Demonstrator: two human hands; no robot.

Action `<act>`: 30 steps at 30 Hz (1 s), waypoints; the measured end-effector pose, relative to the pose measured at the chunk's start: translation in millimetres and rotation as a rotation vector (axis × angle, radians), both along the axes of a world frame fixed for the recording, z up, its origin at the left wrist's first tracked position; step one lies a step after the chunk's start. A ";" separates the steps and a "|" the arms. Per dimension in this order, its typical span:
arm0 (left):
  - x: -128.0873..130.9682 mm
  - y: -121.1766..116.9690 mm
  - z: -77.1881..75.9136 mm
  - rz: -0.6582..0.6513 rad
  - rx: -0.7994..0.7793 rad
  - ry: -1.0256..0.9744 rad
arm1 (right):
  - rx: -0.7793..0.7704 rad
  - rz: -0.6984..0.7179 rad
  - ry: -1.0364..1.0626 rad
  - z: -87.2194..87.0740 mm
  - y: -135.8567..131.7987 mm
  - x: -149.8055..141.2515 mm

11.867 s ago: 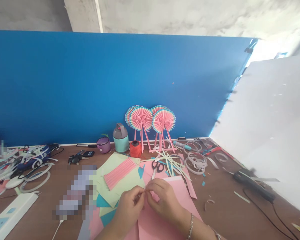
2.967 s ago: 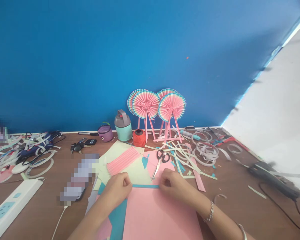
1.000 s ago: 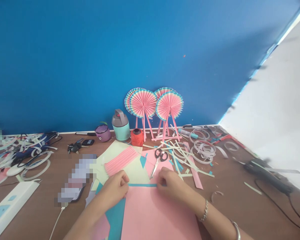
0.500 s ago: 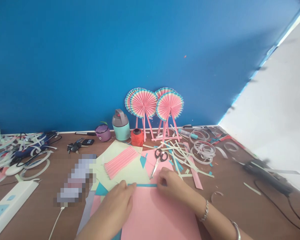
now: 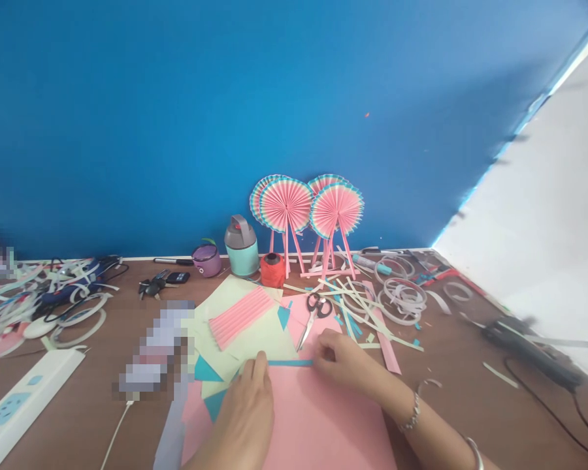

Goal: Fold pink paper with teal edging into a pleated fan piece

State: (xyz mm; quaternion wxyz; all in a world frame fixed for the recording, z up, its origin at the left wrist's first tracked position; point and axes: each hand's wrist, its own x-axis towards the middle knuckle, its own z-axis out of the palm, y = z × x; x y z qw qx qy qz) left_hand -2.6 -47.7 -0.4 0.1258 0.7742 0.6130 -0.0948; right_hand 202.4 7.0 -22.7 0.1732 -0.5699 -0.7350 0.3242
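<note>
A large pink paper sheet [image 5: 328, 418] lies in front of me, with a narrow blue paper strip [image 5: 290, 362] along its far edge. My left hand [image 5: 247, 411] rests on the sheet's left part, fingers stretched forward and lying flat. At the strip's right end, the fingers of my right hand [image 5: 340, 362] are curled together in a pinch; the fingertips are partly hidden. Scissors [image 5: 311, 320] with black handles lie just beyond it. A pleated pink paper [image 5: 240, 316] sits on pale green sheets [image 5: 269, 336]. Blue paper corners [image 5: 208, 369] stick out beside my left hand.
Pink-and-blue paper fan wheels [image 5: 287, 204] on pink stands rise at the back by a teal container [image 5: 241, 254], a red object [image 5: 272, 271] and a purple pot [image 5: 206, 261]. Paper strips [image 5: 355, 307] and white coils [image 5: 402, 300] clutter the right. A power strip [image 5: 27, 398] lies left.
My left hand has shifted slightly right and its fingers now point forward, uncovering more of the blue paper at left. My right hand stays at the strip's end. The view has shifted a little.
</note>
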 end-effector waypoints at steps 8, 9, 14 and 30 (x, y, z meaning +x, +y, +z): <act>-0.9 -2.5 -9.1 -0.103 0.193 0.083 | 0.000 -0.002 -0.020 2.7 -0.3 0.1; -1.3 -2.9 -9.8 -0.133 0.235 0.104 | -0.001 -0.003 -0.027 2.8 -0.3 -0.2; 1.0 -2.8 -9.2 -0.156 0.307 0.183 | -0.006 -0.013 -0.041 1.4 0.2 -1.0; 6.4 -9.0 -23.6 -0.178 0.415 0.202 | -0.037 -0.019 -0.035 4.1 -2.1 -1.7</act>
